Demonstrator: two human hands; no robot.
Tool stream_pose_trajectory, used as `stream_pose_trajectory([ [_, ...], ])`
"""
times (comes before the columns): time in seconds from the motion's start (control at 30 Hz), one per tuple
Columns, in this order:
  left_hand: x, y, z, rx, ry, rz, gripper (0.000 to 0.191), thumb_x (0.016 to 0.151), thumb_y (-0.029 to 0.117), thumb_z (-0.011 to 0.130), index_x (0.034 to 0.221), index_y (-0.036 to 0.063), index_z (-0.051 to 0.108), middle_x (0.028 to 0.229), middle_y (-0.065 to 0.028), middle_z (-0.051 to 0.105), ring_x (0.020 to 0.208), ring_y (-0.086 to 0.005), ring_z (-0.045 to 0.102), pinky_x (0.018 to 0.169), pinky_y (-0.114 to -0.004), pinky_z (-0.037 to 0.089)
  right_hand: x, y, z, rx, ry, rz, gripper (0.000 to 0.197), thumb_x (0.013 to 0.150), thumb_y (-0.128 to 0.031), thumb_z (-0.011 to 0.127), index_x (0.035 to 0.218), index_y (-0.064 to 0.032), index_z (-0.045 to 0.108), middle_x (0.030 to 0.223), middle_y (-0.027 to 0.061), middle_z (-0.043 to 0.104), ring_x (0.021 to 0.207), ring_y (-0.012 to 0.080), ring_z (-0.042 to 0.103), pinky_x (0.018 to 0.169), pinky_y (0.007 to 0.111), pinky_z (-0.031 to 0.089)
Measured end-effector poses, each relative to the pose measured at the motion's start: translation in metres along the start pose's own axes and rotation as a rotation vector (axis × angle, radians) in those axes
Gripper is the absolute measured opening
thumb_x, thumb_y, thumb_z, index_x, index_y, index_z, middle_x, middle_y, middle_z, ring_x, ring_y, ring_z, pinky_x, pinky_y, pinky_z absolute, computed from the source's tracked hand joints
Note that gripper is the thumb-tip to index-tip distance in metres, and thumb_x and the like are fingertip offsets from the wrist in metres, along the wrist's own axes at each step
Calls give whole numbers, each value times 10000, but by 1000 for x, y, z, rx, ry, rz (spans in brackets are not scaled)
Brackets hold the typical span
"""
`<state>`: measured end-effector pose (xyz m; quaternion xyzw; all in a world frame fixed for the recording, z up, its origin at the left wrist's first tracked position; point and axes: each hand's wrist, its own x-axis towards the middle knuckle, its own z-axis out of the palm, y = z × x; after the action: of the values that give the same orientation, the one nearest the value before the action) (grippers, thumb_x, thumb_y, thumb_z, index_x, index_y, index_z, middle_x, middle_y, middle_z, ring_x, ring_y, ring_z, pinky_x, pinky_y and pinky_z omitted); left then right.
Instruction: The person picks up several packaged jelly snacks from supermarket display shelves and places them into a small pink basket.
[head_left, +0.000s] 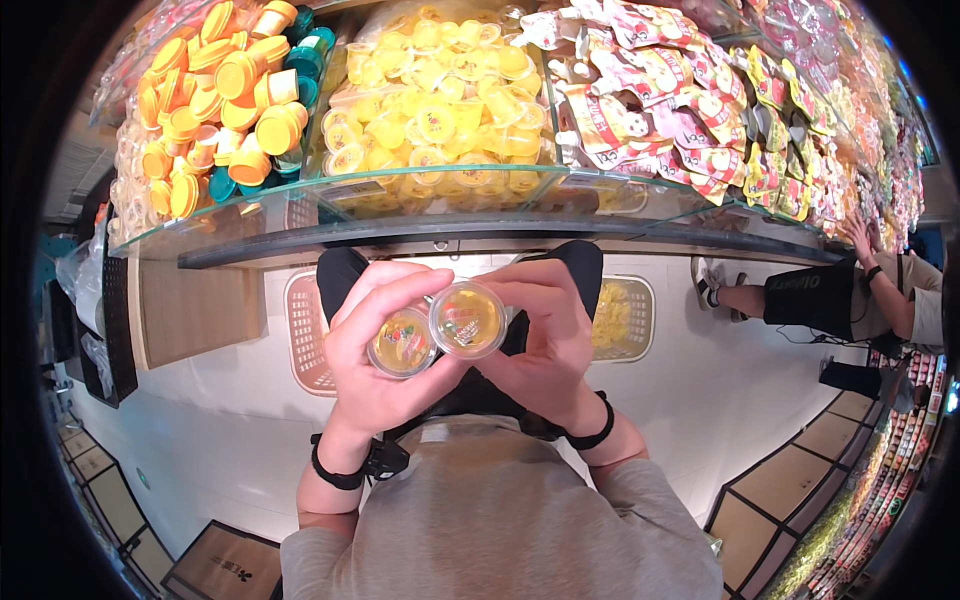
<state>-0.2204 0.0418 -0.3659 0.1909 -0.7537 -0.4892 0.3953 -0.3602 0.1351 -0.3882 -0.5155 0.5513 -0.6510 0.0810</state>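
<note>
My left hand (379, 345) is closed round a small clear jelly cup (405, 341) with yellow contents and a printed lid. A second jelly cup (469, 320) of the same kind is held by my right hand (544, 330), between thumb and fingers. Both lids face up towards me, and the right cup's rim overlaps the edge of the left one. In front of me, a glass-walled display bin holds a heap of yellow jelly cups (435, 124). Below my hands, my knees partly hide the floor.
A pink plastic basket (304, 337) stands on the floor at left; a beige basket (637, 322) with yellow cups is at right. Orange-lidded tubs (236, 75) and drink pouches (630, 82) fill neighbouring bins behind a glass edge (450, 171). Another person (885, 296) reaches into bins at far right.
</note>
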Motion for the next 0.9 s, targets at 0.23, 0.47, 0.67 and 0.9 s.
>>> stream_pose_trajectory([
  [0.23, -2, -1, -4, -22, -7, 24, 524, 664, 58, 871, 1138, -6, 658, 1052, -155, 691, 955, -253, 683, 840, -340, 539, -9, 9, 14, 18, 81, -62, 468, 686, -52, 891, 1027, -62, 570, 1006, 114, 635, 876, 221, 624, 717, 313, 522],
  [0.47, 1, 5, -6, 21, -22, 76, 490, 682, 33, 858, 1123, -13, 650, 1044, -161, 693, 955, -268, 690, 832, -348, 552, -8, 11, 16, 51, 87, -51, 469, 705, -53, 883, 1041, -59, 555, 993, 122, 628, 876, 221, 625, 716, 308, 518],
  [0.67, -5, -5, -14, 238, -4, 17, 489, 693, 47, 836, 1149, 7, 663, 1069, -152, 712, 939, -250, 708, 834, -334, 560, -13, 23, 21, -6, -59, -15, 479, 703, -52, 863, 1078, -64, 565, 1064, 127, 604, 932, 269, 616, 768, 356, 525],
  [0.9, -99, -142, -122, 617, 304, -641, 461, 743, 73, 810, 1167, -43, 673, 1078, -147, 729, 994, -216, 689, 919, -322, 516, -35, 44, 20, -156, -546, 265, 432, 803, -71, 759, 1200, -69, 588, 1153, 108, 586, 975, 318, 638, 797, 387, 536],
])
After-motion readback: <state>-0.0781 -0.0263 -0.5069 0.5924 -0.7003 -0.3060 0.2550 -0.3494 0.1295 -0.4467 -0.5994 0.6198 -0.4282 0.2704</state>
